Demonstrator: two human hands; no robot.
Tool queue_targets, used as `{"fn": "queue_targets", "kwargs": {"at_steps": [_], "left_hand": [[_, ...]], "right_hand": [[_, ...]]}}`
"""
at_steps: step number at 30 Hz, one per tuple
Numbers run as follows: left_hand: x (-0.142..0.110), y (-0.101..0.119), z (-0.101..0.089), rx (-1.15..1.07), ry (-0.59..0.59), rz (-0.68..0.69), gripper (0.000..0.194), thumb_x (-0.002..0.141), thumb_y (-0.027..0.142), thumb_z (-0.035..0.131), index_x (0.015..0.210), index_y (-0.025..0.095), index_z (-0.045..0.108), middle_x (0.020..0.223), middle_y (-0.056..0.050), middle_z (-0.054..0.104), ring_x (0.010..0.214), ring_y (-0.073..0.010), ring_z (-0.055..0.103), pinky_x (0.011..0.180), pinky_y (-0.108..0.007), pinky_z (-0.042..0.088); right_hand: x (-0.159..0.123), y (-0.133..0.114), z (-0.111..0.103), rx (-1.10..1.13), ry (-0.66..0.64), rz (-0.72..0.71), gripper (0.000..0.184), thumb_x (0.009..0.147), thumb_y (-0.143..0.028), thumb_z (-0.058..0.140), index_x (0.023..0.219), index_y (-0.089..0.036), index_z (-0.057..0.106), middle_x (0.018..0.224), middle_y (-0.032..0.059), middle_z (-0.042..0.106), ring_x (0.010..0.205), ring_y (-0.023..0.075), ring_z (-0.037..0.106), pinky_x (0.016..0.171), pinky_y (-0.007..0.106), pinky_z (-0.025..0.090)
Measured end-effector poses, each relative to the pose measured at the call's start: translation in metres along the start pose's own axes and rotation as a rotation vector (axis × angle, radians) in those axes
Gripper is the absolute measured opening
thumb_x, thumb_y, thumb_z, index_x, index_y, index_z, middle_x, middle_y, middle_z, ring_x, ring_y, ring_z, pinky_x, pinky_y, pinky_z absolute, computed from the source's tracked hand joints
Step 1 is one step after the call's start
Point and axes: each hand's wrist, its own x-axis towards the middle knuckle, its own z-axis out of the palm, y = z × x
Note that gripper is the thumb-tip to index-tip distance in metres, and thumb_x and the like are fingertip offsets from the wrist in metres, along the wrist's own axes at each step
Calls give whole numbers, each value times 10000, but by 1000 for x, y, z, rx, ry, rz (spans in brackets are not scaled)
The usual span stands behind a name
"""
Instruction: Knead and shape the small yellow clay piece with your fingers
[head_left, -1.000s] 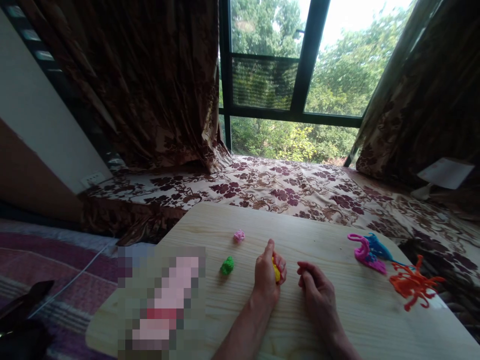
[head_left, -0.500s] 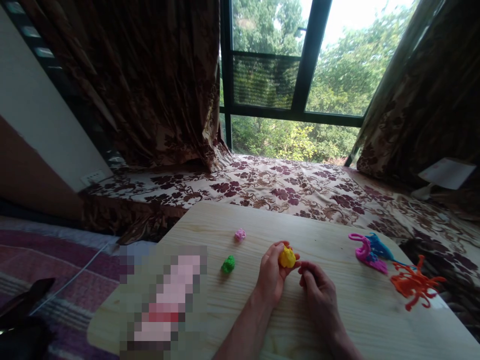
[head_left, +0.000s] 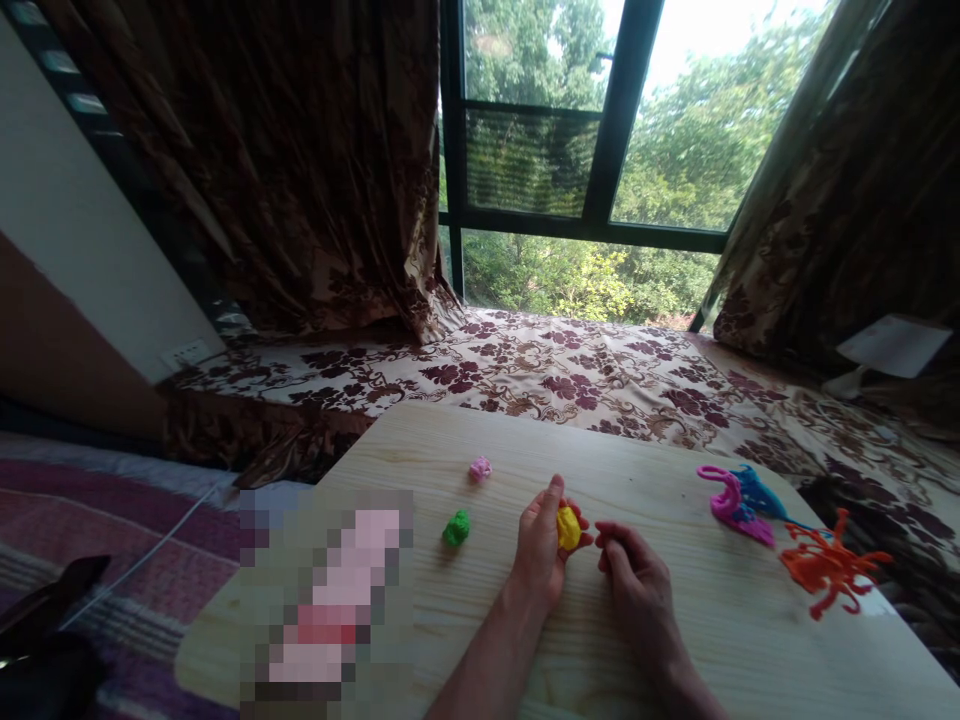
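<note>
My left hand [head_left: 541, 535] cradles a lump of yellow modelling clay [head_left: 569, 528], its fingers curled beneath and the thumb raised off it. Just to the right, my right hand [head_left: 636, 562] is closed, fingers bent in and thumb pressed against them; whatever may be between them is hidden. The two hands are a small gap apart above the wooden table [head_left: 390, 590]. Left of my left hand lies a green clay lump [head_left: 456, 528], with a smaller pink clay lump [head_left: 481, 469] farther back.
On the table's right side are a magenta clay shape [head_left: 731, 508], a blue clay piece [head_left: 759, 494] touching it, and an orange clay figure [head_left: 831, 565] with many thin arms. A pixelated pink object [head_left: 341, 590] lies front left. Behind the table is a cloth-covered window seat [head_left: 585, 370].
My left thumb has lifted and straightened, and the yellow clay has shifted slightly down and left in the hand. My right hand has hardly moved.
</note>
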Motion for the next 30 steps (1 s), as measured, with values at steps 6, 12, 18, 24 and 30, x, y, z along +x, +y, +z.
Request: {"fn": "queue_targets", "kwargs": {"at_steps": [6,12,18,24,30], "left_hand": [[3,-1,-2,7,67,33,469,711,558,509,481,201,311,363,79,362,276,-59,369,270,-181,230],[3,-4,-4,-43,30,-30,444,699,509,544,490,212,288,348,101,280,246,-54,295,254,-181,159],[11,-3,-9,-105,-88,-135,211,738,393,539,774,186,519,606,29,564,527,-106,573,476,-228,457],[9,-8,-6,-24,-140,-133,239,742,301,545,908,131,572,802,-75,654,694,-171,627,579,-269,485],[1,-3,-2,73,-120,41,184,735,238,542,856,125,621,845,-70,676,720,-152,619,643,-228,466]], "right_hand": [[-1,-3,0,-17,7,3,171,808,-267,490,921,-183,588,741,-2,566,568,110,496,539,219,423],[0,-5,0,-3,31,-12,188,790,-281,500,904,-170,601,716,8,575,545,116,501,522,232,434],[-5,-12,3,-21,34,-102,220,806,-280,501,995,-182,557,775,14,579,585,113,509,553,236,454],[-8,-16,9,-104,-28,-274,318,778,-254,550,1086,-188,509,786,7,592,563,111,524,517,235,452],[-8,-18,7,-143,-19,-317,244,788,-251,538,1026,-200,544,805,21,569,614,124,527,530,239,461]]}}
